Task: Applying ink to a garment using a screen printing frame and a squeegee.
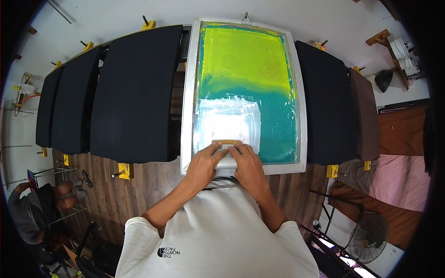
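The screen [187, 111] sits straight ahead of the person, with its pale frame around a mesh that is yellow-green over the far part and teal over the near part. Faint lettering shows at the far right of the mesh. White ink [250, 116] lies on the near left part of the mesh, smeared at its borders and glaring at its middle.

The squeegee [226, 142], with a tan strip along its far side, is at the near end of the screen, just on the near side of the brightest ink. The left hand [202, 162] grips its left end and the right hand [249, 162] its right end; both are closed around it, fingers bent and thumbs close together. How the fingers wrap underneath is hidden.

Left of the screen stand three boards [136, 92] covered in black cloth; right of it come a black board [327, 102] and, beyond that, a brown board [364, 113]. Yellow clamps [125, 170] show at board ends on both sides of the screen. Well to the near left of the screen, another person [30, 213] sits above the wooden floor [143, 185]. Well to its near right are a fan [367, 238] and pink cloth [398, 180].
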{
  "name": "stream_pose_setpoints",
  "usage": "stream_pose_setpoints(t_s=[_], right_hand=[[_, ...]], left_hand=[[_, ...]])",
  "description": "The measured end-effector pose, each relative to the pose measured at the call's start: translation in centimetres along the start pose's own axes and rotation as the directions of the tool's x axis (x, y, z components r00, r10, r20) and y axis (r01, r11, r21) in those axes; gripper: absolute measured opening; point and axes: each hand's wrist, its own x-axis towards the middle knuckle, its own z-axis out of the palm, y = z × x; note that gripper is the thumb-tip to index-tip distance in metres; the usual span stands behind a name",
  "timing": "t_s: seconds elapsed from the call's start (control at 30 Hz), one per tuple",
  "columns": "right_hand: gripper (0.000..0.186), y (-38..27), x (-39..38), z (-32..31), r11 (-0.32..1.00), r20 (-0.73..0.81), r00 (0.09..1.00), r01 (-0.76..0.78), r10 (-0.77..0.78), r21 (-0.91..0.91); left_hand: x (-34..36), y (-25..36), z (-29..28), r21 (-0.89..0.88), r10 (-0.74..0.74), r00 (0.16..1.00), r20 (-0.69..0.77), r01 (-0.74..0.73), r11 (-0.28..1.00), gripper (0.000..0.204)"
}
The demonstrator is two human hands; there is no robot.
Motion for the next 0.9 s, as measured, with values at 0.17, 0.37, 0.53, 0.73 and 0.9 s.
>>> stream_pose_setpoints(t_s=[0.17, 0.37, 0.53, 0.73, 0.9], right_hand=[[0.049, -0.6, 0.7, -1.1, 1.000, 0.013, 1.000, 0.013, -0.013, -0.019], [0.053, -0.1, 0.0, -1.1, 0.999, 0.104, 0.994, -0.032, 0.031, 0.009], [0.049, -0.6, 0.4, -0.9, 1.000, 0.024, 1.000, -0.007, 0.007, 0.022], [0.048, -0.5, 0.1, -1.2, 1.000, 0.103, 0.995, -0.010, 0.008, 0.011], [0.054, -0.7, -0.7, -1.0, 0.996, 0.104, 0.993, -0.055, 0.047, 0.070]], left_hand=[[0.7, 0.1, -0.4, -0.033, -0.005, 1.000, -0.012, 0.004, 0.999, 0.065], [-0.2, -0.1, 0.3, -0.019, -0.030, 0.998, 0.056, 0.031, 0.999, 0.068], [0.2, -0.4, 0.4, 0.013, 0.010, 1.000, -0.021, -0.010, 1.000, 0.069], [-0.1, 0.1, 0.0, -0.017, -0.026, 0.999, 0.035, 0.027, 0.999, 0.069], [-0.3, 0.6, -0.5, -0.021, -0.031, 0.997, 0.076, 0.033, 0.999, 0.069]])
